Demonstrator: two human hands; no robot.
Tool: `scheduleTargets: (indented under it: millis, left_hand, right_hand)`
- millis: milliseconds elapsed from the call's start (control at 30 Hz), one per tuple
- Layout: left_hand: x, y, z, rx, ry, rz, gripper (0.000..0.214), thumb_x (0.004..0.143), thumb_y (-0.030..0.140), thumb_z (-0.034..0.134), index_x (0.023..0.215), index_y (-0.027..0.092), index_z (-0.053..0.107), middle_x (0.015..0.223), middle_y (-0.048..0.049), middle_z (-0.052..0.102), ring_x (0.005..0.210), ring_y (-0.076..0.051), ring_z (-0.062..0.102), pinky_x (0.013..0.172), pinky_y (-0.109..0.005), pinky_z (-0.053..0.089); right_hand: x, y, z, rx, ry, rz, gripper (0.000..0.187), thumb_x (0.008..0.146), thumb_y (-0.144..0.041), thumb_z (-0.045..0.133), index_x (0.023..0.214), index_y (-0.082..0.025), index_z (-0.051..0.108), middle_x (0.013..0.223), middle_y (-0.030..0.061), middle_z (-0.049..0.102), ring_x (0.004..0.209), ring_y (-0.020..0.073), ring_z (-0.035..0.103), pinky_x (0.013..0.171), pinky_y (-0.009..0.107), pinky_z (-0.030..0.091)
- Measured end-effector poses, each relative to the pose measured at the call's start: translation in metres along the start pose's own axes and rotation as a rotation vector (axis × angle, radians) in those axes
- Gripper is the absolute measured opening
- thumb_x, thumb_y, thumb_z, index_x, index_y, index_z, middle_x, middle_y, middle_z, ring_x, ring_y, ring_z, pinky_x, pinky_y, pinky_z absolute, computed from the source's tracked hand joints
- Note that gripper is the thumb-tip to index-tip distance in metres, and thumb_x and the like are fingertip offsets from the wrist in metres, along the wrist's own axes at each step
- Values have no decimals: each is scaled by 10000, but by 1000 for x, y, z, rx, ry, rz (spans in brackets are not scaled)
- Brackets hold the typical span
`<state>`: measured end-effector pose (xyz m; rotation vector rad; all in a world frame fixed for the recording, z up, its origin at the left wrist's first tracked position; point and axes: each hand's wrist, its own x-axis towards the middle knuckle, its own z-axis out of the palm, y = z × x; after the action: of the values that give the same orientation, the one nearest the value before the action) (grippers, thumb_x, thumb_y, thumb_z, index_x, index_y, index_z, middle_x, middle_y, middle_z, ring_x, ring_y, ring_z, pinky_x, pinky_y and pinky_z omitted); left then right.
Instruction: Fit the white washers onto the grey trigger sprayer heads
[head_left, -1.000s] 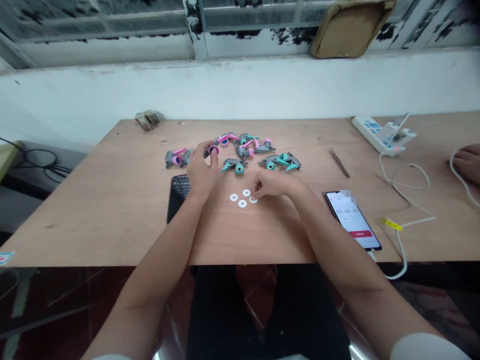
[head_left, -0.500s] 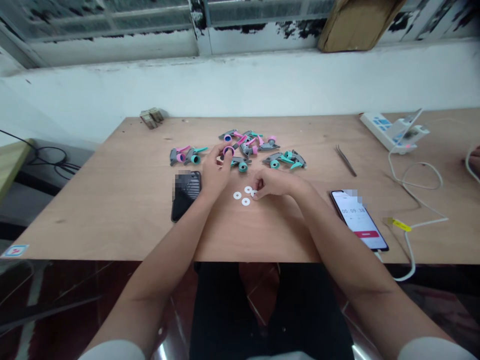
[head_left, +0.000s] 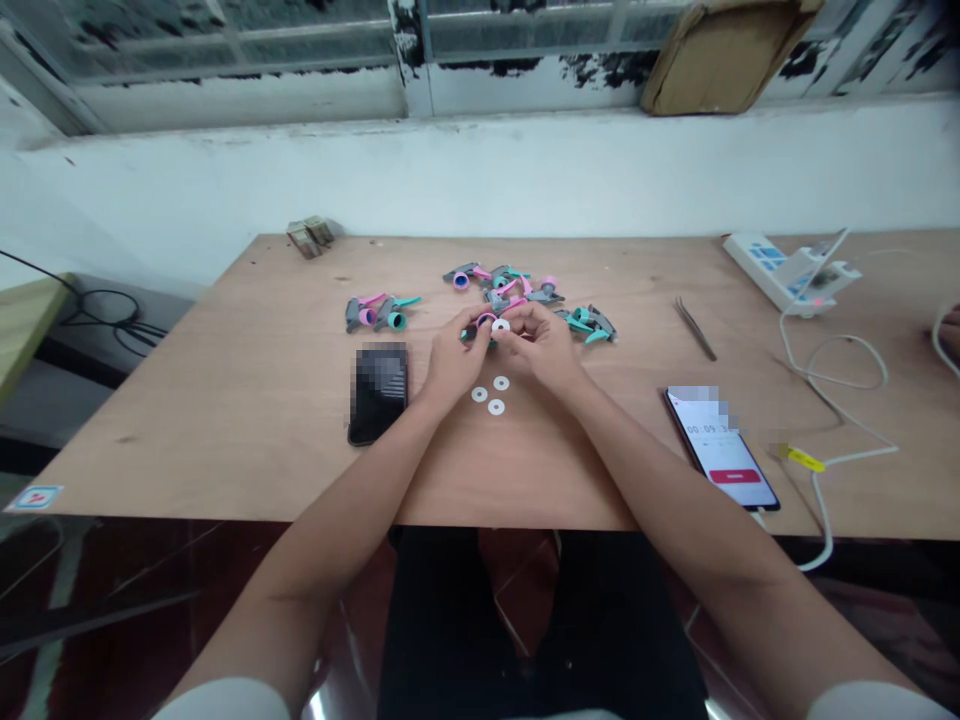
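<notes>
White wall point(head_left: 225, 185) backs the desk point(head_left: 187, 400). Left hand point(head_left: 459, 352) pinches a pink cap point(head_left: 484, 318); right hand point(head_left: 546, 338) pinches a washer point(head_left: 500, 326) by its rim beside the cap's mouth, probably keeping its hole uncovered. Three loose washers point(head_left: 501, 383) lie nearer than the hands, likely for short reach; sprayers point(head_left: 598, 320) lie beyond.

Over on the left, the worktop point(head_left: 225, 400) is wide open up to the dark phone point(head_left: 381, 400). Just past the left hand point(head_left: 455, 358) and right hand point(head_left: 549, 345), bunched trigger heads point(head_left: 496, 296) bar the way. A bare lane runs between those and the tweezers point(head_left: 696, 330); farther right, a looping cable point(head_left: 859, 456) and power strip point(head_left: 772, 272) obstruct.
</notes>
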<state>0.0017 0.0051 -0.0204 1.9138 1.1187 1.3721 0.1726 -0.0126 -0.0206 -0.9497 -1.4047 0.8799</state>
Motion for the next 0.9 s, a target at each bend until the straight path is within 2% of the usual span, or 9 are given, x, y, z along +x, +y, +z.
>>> scheduleTargets:
  millis: [67, 300, 500, 767, 900]
  left_hand:
    - [0, 0, 2, -44, -7, -12, 342, 1043, 361, 616, 1306, 205, 767, 1342, -120, 795, 1239, -260, 752, 977, -363, 638]
    - [2, -6, 5, -277, -129, -151, 414, 1050, 404, 581, 1376, 219, 757, 1474, -111, 740, 1366, -284, 711, 1065, -424, 649]
    - [3, -3, 0, -211, -147, -96, 445, 1039, 367, 576, 1399, 176, 755, 1494, -128, 725, 1405, -302, 690, 1170, -476, 592]
    - [3, -4, 1, -230, -216, -120, 410, 1053, 358, 582, 1405, 234, 751, 1562, -82, 681, 1493, -278, 618, 1277, -476, 491]
    - [3, -7, 2, -298, -188, -140, 409, 1053, 326, 557, 1399, 223, 751, 1550, -95, 691, 1464, -274, 644, 1232, -465, 535]
  right_hand:
    - [-2, 0, 2, -19, 30, -3, 393, 843, -538, 819, 1060, -225, 723, 791, -25, 676, 734, 148, 622, 736, 305, 553]
    - [-5, 7, 2, -213, 105, -63, 335, 941, -458, 762, 1190, -240, 813, 995, 32, 796, 874, 178, 721, 859, 334, 619]
    - [-5, 12, -1, -378, 119, -205, 299, 993, -418, 728, 1230, -276, 842, 1133, 77, 830, 971, 229, 749, 889, 384, 634]
    - [-5, 9, -4, -548, 20, -213, 328, 1086, -360, 572, 1265, -289, 838, 1108, 83, 795, 977, 234, 716, 930, 394, 620]
    - [-6, 5, -2, -533, -33, -213, 384, 1110, -369, 508, 1339, -280, 803, 1127, 93, 760, 977, 229, 699, 878, 371, 618]
